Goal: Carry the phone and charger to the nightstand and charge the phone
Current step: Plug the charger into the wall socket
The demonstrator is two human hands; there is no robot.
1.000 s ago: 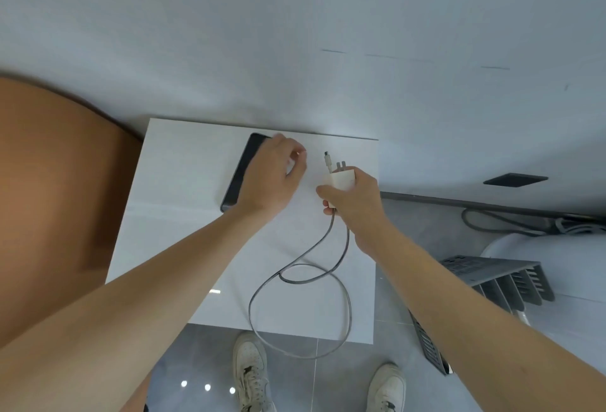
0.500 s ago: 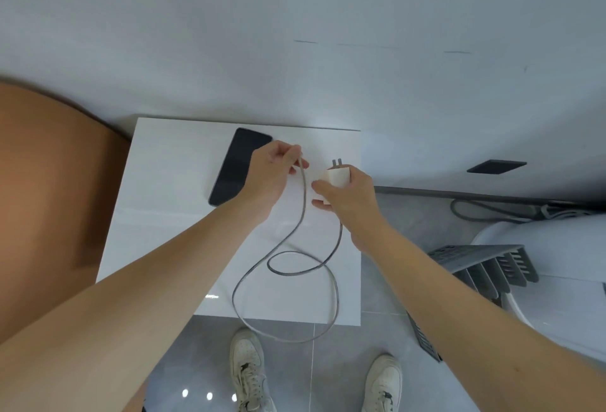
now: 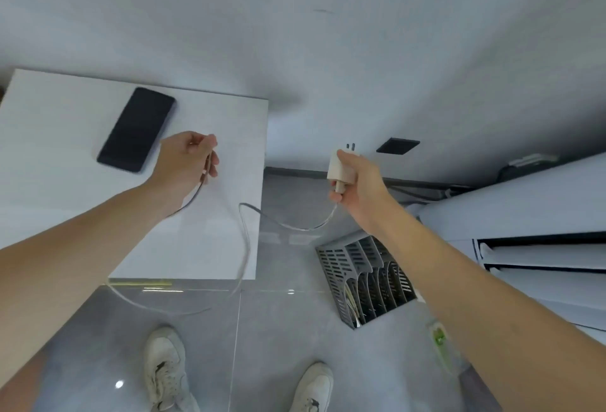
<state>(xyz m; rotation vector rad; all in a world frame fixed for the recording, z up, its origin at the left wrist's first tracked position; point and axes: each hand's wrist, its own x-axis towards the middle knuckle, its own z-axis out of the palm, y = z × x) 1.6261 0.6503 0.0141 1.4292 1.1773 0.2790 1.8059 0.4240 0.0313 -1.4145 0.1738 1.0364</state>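
While the right hand point(image 3: 357, 182) grips the charger point(image 3: 339, 167) prongs-first toward the dark socket point(image 3: 397, 146), the left hand point(image 3: 187, 159) should keep pinching the cable point(image 3: 246, 234) loosely — slack, off the phone point(image 3: 136, 129).

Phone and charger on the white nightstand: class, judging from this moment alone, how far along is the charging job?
Done: the phone lies on the nightstand.
In hand: the right hand holds the plug, prongs toward the dark wall outlet; the left hand grips the cable end.
Left: neither end is connected yet.
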